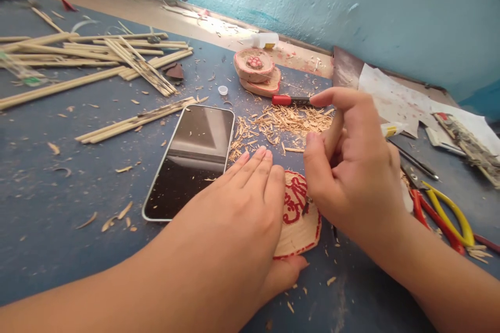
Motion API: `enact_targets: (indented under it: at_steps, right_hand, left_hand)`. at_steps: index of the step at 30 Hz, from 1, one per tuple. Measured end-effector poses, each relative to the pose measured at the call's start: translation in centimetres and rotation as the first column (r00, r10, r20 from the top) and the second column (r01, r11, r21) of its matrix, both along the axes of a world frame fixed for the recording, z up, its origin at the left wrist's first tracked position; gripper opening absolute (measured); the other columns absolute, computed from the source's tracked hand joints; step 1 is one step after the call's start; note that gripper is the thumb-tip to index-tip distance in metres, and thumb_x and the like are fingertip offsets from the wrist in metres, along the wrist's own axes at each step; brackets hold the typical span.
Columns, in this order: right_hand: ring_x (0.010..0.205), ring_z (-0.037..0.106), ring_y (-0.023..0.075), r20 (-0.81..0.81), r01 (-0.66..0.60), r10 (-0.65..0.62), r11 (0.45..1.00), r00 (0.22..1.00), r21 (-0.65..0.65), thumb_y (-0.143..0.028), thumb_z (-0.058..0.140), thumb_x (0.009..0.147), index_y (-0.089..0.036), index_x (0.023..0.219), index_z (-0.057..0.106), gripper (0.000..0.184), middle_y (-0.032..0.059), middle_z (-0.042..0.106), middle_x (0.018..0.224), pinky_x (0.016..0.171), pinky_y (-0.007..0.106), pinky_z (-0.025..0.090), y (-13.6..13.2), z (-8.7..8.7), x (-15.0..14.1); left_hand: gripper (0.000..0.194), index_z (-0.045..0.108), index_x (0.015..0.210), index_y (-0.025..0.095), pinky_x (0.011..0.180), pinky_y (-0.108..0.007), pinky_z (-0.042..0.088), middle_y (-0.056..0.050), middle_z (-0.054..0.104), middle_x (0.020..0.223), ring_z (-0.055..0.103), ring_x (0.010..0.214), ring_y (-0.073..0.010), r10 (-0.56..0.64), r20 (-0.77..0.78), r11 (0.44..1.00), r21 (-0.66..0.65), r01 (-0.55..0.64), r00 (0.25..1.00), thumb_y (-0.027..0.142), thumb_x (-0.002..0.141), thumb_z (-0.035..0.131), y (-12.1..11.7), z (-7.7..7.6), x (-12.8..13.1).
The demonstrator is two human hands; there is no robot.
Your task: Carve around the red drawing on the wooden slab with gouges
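A pale wooden plaque (pixel 299 239) with a red-marked rim and red drawn shapes lies flat on the blue tabletop. Along its left side rest the fingers of my left hand (pixel 250 208), while the thumb presses its near edge, so the hand grips the piece. My right hand (pixel 351 161) is closed around a carving tool (pixel 335 132) with a wooden handle. The tool's dark tip points down at the red design; most of its shaft is hidden by the hand. Just beyond the plaque lies a pile of wood shavings (pixel 289 122).
A smartphone (pixel 195 151) lies left of the plaque. Bamboo sticks (pixel 101 57) spread across the back left. Two stacked wooden pieces (pixel 253 65) and a red-capped marker (pixel 289 100) sit behind the shavings. Yellow-and-red-handled pliers (pixel 449 213) lie to the right.
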State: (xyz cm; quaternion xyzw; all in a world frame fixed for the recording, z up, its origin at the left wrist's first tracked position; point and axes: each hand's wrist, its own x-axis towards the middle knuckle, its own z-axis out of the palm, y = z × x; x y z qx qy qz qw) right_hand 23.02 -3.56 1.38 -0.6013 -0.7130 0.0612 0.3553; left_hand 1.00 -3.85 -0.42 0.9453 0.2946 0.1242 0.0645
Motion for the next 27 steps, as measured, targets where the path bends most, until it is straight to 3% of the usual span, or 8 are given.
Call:
enact_targets:
  at_steps: [3,11,13,15,17,20,23,27]
  right_hand:
    - [0.052,0.054,0.021,0.026,0.009,-0.009,1.0,1.0,-0.006,-0.016,0.069,0.114,-0.037,0.139,0.059,0.034,-0.0103,0.052,0.073,0.058,0.044,0.044,0.4,-0.3,0.0]
    - [0.058,0.056,0.0157,-0.021,0.009,-0.011,0.996,1.0,-0.085,-0.02,0.084,0.116,-0.029,0.134,0.074,0.023,-0.0102,0.059,0.074,0.063,0.033,0.052,1.7,-2.4,1.5]
    - [0.065,0.064,0.0159,-0.049,0.01,-0.016,0.992,0.999,-0.123,-0.03,0.087,0.119,-0.027,0.137,0.077,0.02,-0.0051,0.072,0.086,0.066,0.032,0.058,1.9,-2.9,2.2]
    - [0.085,0.077,0.0182,-0.09,-0.001,-0.015,0.985,0.996,-0.171,-0.048,0.089,0.123,-0.024,0.143,0.081,0.032,0.0034,0.084,0.117,0.077,0.035,0.07,2.0,-3.2,2.8]
    - [0.104,0.084,0.0222,-0.14,-0.038,0.007,0.975,0.99,-0.219,-0.054,0.089,0.123,-0.024,0.149,0.082,0.041,0.0092,0.086,0.141,0.089,0.041,0.077,1.8,-3.0,3.3]
    - [0.081,0.082,0.0197,-0.205,-0.125,0.073,0.959,0.976,-0.253,-0.043,0.084,0.126,-0.026,0.156,0.077,0.035,0.0024,0.087,0.111,0.071,0.035,0.072,1.3,-1.9,3.5]
    - [0.05,0.071,0.0197,-0.24,-0.131,0.08,0.97,0.967,-0.205,-0.033,0.077,0.124,-0.03,0.155,0.067,0.033,-0.01,0.07,0.073,0.048,0.036,0.059,0.8,-0.7,3.2]
    - [0.049,0.071,0.0219,-0.26,-0.074,0.032,0.986,0.965,-0.152,-0.034,0.078,0.122,-0.032,0.153,0.066,0.033,-0.0108,0.066,0.071,0.047,0.04,0.057,0.7,-0.6,2.5]
  left_hand:
    - [0.092,0.083,0.167,0.006,0.144,-0.071,0.064,-0.035,0.08,0.176,0.08,0.165,-0.0571,-0.008,-0.097,0.995,-0.099,-0.001,0.995,0.081,0.113,0.083,0.1,0.4,0.0]
    - [0.096,0.08,0.17,-0.001,0.145,-0.068,0.064,-0.038,0.075,0.179,0.075,0.171,-0.0564,-0.02,-0.065,0.999,-0.036,0.017,0.998,0.077,0.115,0.083,-0.3,0.3,-0.1]
    - [0.093,0.078,0.175,0.002,0.146,-0.067,0.063,-0.035,0.072,0.184,0.074,0.173,-0.0549,-0.018,-0.085,0.997,-0.071,0.012,0.996,0.075,0.117,0.081,-0.2,0.5,-0.1]
    - [0.094,0.079,0.174,0.002,0.144,-0.067,0.065,-0.035,0.074,0.182,0.078,0.168,-0.0553,-0.01,-0.083,0.997,-0.072,0.004,0.997,0.076,0.116,0.082,-0.1,0.6,-0.3]
    - [0.098,0.082,0.169,0.0,0.141,-0.066,0.068,-0.036,0.079,0.175,0.083,0.161,-0.0559,0.001,-0.047,0.999,-0.032,-0.003,0.999,0.079,0.111,0.087,0.0,0.5,-0.4]
    - [0.1,0.088,0.156,-0.001,0.136,-0.064,0.072,-0.036,0.087,0.162,0.089,0.152,-0.0547,-0.002,0.019,0.999,0.051,0.001,1.0,0.083,0.103,0.095,0.1,0.2,-0.4]
    - [0.101,0.092,0.143,-0.002,0.13,-0.063,0.076,-0.035,0.093,0.15,0.094,0.141,-0.0535,-0.022,0.067,0.993,0.117,0.014,0.998,0.086,0.094,0.102,0.3,0.0,-0.2]
    - [0.112,0.092,0.141,-0.004,0.128,-0.063,0.077,-0.037,0.092,0.149,0.095,0.139,-0.0546,-0.013,0.073,0.991,0.132,0.004,0.997,0.093,0.087,0.106,0.6,0.2,0.1]
